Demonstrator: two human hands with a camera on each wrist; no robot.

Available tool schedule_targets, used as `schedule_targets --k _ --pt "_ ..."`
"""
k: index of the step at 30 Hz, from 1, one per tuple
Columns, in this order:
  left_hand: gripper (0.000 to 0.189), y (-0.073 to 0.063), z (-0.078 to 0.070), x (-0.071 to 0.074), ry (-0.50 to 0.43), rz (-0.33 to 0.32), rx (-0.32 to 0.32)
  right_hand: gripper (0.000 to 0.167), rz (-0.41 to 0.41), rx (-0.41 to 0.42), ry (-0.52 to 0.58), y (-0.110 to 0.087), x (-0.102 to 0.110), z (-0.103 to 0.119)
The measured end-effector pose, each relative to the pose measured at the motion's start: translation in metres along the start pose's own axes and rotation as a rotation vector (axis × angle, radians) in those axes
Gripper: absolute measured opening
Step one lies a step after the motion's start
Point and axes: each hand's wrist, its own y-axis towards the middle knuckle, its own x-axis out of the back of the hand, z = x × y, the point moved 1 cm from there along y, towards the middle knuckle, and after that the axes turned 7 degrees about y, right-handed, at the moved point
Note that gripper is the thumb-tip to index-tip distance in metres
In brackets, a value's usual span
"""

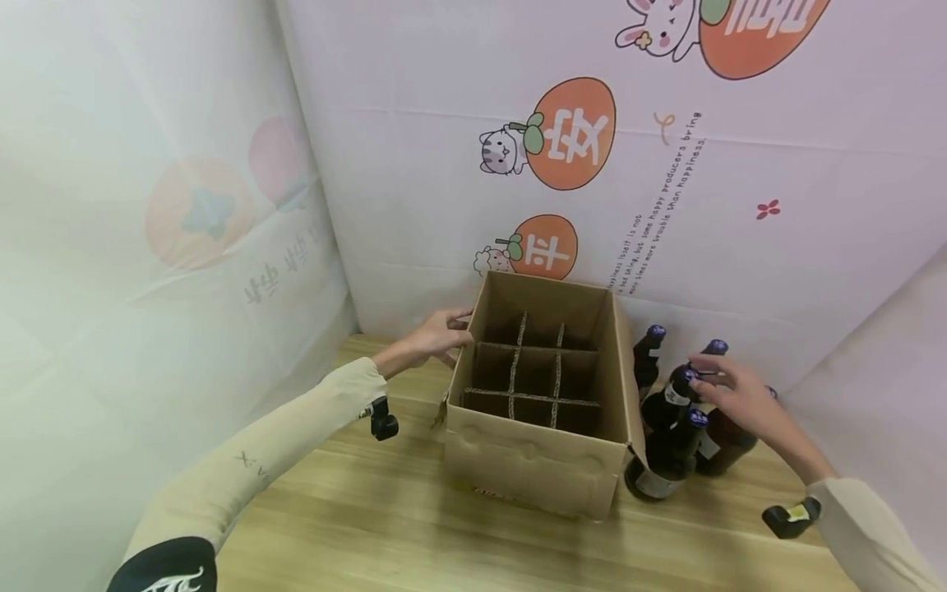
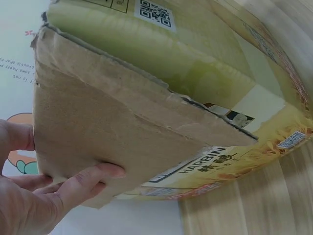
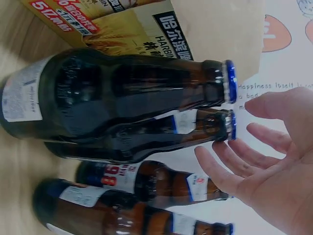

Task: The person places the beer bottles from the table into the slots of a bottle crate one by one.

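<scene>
A cardboard box [image 1: 533, 469] with its top open and cardboard dividers [image 1: 556, 374] inside stands on the wooden table. My left hand [image 1: 436, 335] rests against its left side, fingers spread; the left wrist view has the fingers on a torn-edged brown flap [image 2: 102, 112]. Right of the box stand several dark beer bottles [image 1: 666, 456] with blue caps, upright and close together. Above them my right hand [image 1: 740, 399] reaches over with loosely bent fingers, holding nothing. In the right wrist view its fingertips are close to the caps of two bottles [image 3: 137, 90]; touch is unclear.
A white printed sheet [image 1: 414, 181] hangs behind the box and bottles, with another white sheet [image 1: 185, 345] at the left. The wooden tabletop [image 1: 385, 526] extends in front of the box. The box's side [image 2: 215, 83] carries yellow printing.
</scene>
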Motion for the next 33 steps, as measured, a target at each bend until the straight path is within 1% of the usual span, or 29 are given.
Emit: schedule_targets --k 3,8,11,15,17,23,28,31,33 --pt "0.079 -0.001 0.003 0.002 0.004 -0.005 0.006 0.052 0.015 -0.026 0.017 -0.002 -0.005 -0.005" --pt "0.078 -0.002 0.005 0.005 0.013 -0.018 0.001 0.056 0.014 -0.053 -0.013 -0.001 -0.014 -0.016" --pt "0.077 -0.004 0.006 0.005 0.021 -0.028 -0.011 0.064 0.015 -0.101 -0.033 0.0 -0.018 -0.023" --pt "0.076 -0.005 0.009 0.005 0.028 -0.034 -0.021 0.078 0.016 -0.168 -0.019 0.001 -0.023 -0.032" --pt "0.077 -0.004 0.01 0.005 0.026 -0.035 -0.02 0.08 -0.001 -0.185 -0.02 0.0 -0.024 -0.036" --pt "0.078 0.0 0.01 0.002 0.018 -0.021 -0.02 0.078 -0.018 -0.186 0.006 -0.004 -0.02 -0.049" --pt "0.076 0.003 0.01 0.0 0.006 -0.011 -0.028 0.086 0.021 -0.201 -0.03 -0.005 -0.018 -0.055" --pt "0.075 0.003 0.01 0.0 -0.005 -0.013 -0.02 0.087 0.049 -0.193 -0.044 -0.002 -0.018 -0.056" --pt "0.075 0.002 0.009 0.001 -0.009 -0.016 -0.014 0.087 0.053 -0.192 -0.048 0.001 -0.018 -0.057"
